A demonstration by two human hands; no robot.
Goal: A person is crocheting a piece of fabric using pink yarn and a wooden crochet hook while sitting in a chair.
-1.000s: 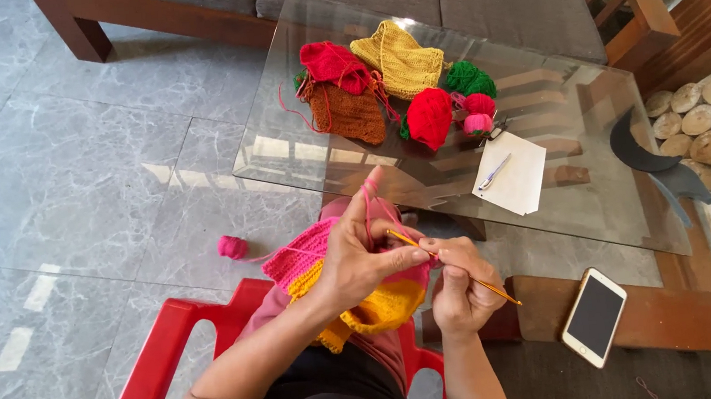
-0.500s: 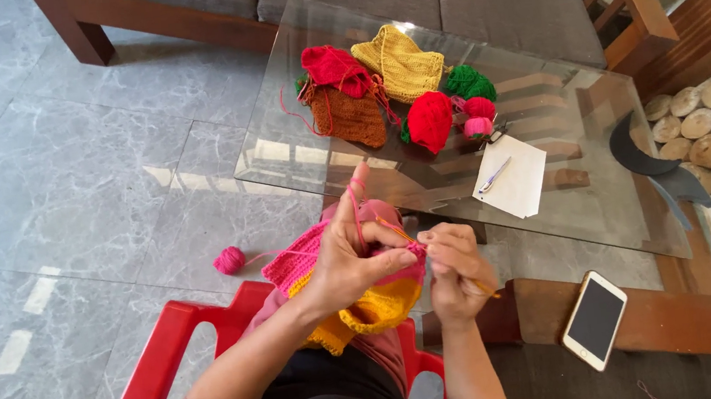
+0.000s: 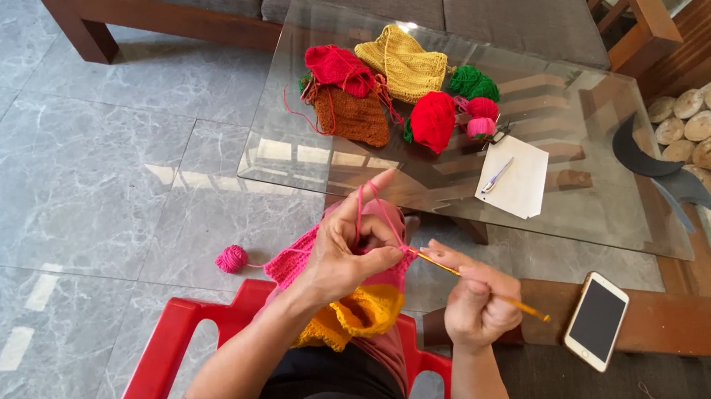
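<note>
The left hand (image 3: 346, 258) is closed around the top edge of a pink crocheted piece (image 3: 305, 262), thumb and fingers pinching the fabric while the index finger points up and away; a strand of pink yarn (image 3: 366, 203) loops over that raised finger and comes back down to the work. Below the pink band the same piece turns yellow and orange (image 3: 358, 312) and hangs over the person's lap. The right hand (image 3: 474, 301) is clamped on a slim yellow crochet hook (image 3: 479, 288), fingers curled round its shaft, with the tip meeting the pink fabric just beside the left thumb and the tail end sticking out past the hand towards the lower right. Whether the hook tip has caught a loop is hard to make out, since it is too small here. A thin pink thread runs from the piece to a small pink yarn ball (image 3: 231, 258) lying on the grey tiled floor (image 3: 64, 186), near the red plastic chair (image 3: 169, 351) the person sits on. Ahead is a glass worktop (image 3: 297, 144) carrying a brown knitted piece (image 3: 353, 113), a red one (image 3: 340, 67), a yellow one (image 3: 403, 64), a red yarn ball (image 3: 433, 119), a green yarn ball (image 3: 474, 83), small pink yarn balls (image 3: 481, 116) and a white sheet of paper (image 3: 519, 180) with a pen (image 3: 496, 176) on it. A smartphone (image 3: 595, 320) rests on a wooden ledge (image 3: 696, 335), near the right hand.
</note>
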